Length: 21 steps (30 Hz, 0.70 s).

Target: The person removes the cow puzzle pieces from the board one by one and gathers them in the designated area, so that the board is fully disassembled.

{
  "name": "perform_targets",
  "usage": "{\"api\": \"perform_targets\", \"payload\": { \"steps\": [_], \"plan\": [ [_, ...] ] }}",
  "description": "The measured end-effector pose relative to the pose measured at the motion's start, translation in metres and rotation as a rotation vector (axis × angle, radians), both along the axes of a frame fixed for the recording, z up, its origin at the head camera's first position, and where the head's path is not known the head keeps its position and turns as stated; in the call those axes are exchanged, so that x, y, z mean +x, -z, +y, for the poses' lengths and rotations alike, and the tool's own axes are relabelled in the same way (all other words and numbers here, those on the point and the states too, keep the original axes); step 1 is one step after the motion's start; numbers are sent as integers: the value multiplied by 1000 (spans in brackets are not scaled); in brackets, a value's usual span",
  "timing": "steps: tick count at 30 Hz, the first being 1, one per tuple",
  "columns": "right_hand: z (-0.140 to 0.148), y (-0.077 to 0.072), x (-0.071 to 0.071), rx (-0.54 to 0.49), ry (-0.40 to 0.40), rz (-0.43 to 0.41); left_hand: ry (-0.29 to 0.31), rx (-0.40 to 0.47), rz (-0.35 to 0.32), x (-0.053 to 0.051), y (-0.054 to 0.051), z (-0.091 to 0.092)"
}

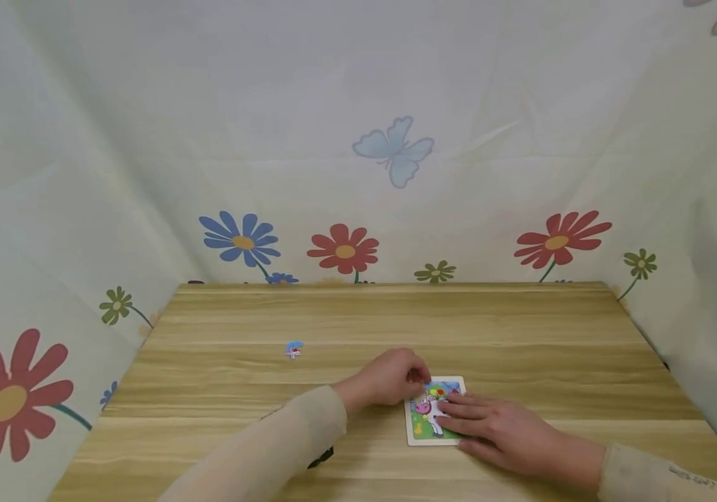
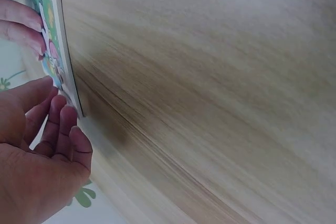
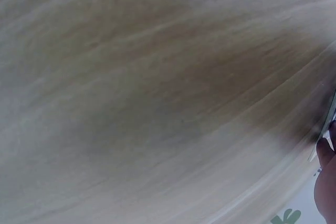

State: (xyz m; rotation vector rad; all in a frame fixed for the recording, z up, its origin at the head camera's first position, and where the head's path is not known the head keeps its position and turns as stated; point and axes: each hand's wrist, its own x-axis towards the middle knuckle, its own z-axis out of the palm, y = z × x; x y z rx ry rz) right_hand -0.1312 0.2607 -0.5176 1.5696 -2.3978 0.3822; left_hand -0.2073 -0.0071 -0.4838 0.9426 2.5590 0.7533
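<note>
A small framed picture puzzle (image 1: 417, 439) with a cow on green lies flat on the table, its frame also visible in the left wrist view (image 2: 64, 51). At its upper left corner is my left hand (image 1: 393, 376), fingers bent and the thumb tip close to the index finger (image 2: 47, 140); whether a piece is between them is hidden. My right hand (image 1: 509, 432) rests with extended fingers over the puzzle's right side; only part of this hand (image 3: 326, 182) shows in the right wrist view. A loose blue and white piece (image 1: 293, 349) lies farther left.
The wooden table (image 1: 522, 335) reaches back to a pale cloth backdrop (image 1: 239, 139) printed with flowers and a butterfly. Cloth also hangs at the left and right sides. A small black object (image 1: 321, 458) shows beside the left sleeve.
</note>
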Motion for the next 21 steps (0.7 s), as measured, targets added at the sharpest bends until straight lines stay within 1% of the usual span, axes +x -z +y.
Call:
{"api": "perform_targets", "payload": {
  "steps": [5,10,16,19,21],
  "plan": [
    [0,1,-1,-9,-4,22,-6,-10,8,3,-2,0],
    [0,2,-1,-15,1,16,-14,-8,5,3,-2,1],
    [-1,3,-1,-25,-1,29,-22,-7,6,5,-2,2],
    [-1,2,0,-33,-1,12,-30,-4,-4,6,-2,3],
    [-2,2,0,-31,7,-18,-38,-2,-8,6,-2,3]
  ]
}}
